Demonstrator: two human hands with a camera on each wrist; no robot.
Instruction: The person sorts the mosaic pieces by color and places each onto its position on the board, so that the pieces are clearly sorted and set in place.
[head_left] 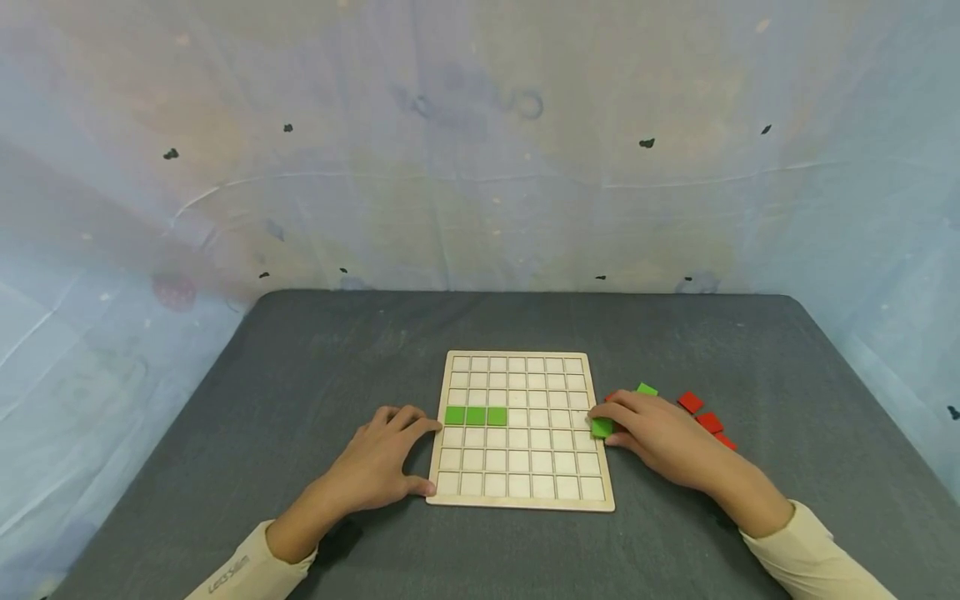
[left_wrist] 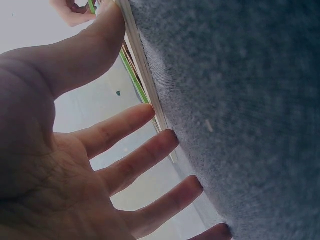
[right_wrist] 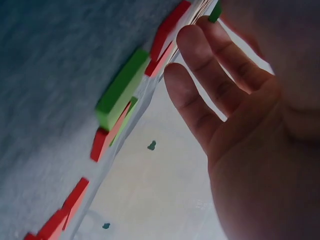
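A wooden grid board [head_left: 520,503] lies on the dark table, three green tiles [head_left: 476,416] side by side in one row from its left edge. My left hand [head_left: 378,458] is at the board's left side, fingers spread, with the thumb and a fingertip right at the frame. Between the thumb and fingers of my right hand [head_left: 667,437], another green square tile [head_left: 602,428] is pinched over the board's right edge. That tile shows only as a small green corner [right_wrist: 215,12] in the right wrist view.
Right of the board, red tiles [head_left: 709,422] lie loose on the table, partly hidden by my right hand. A loose green tile [head_left: 647,389] shows just beyond that hand. A pale patterned curtain [head_left: 480,167] hangs behind the table.
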